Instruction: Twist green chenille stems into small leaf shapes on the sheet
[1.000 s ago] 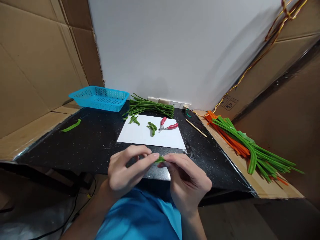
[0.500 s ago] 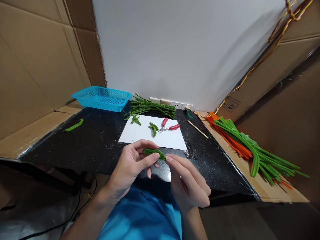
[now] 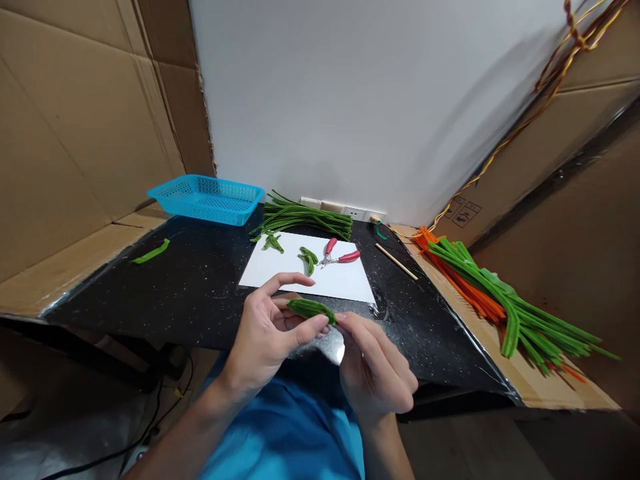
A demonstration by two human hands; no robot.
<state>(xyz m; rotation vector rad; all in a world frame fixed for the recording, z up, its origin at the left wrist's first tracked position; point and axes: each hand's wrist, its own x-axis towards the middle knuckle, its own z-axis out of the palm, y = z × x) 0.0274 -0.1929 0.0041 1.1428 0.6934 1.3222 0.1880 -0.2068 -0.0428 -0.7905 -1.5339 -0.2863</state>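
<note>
A leaf-shaped piece of folded green pipe cleaner is held above the table's front edge. My left hand supports it from the left, thumb at its lower side, index finger raised away from it. The fingertips of my right hand pinch its right end. Beyond my hands, on a white sheet of paper, lie two more shaped green pieces and a pair of nippers with red handles, their jaws pointing left.
Behind the paper lies a bundle of dark green pipe cleaners. A blue perforated basket stands back left, a light green strip in front of it. A wooden stick and orange and green bundles lie right.
My left index finger has lifted off the green piece, and its thumb has shifted right along it. More of the piece now shows. My right hand keeps its pinch on the right end.
</note>
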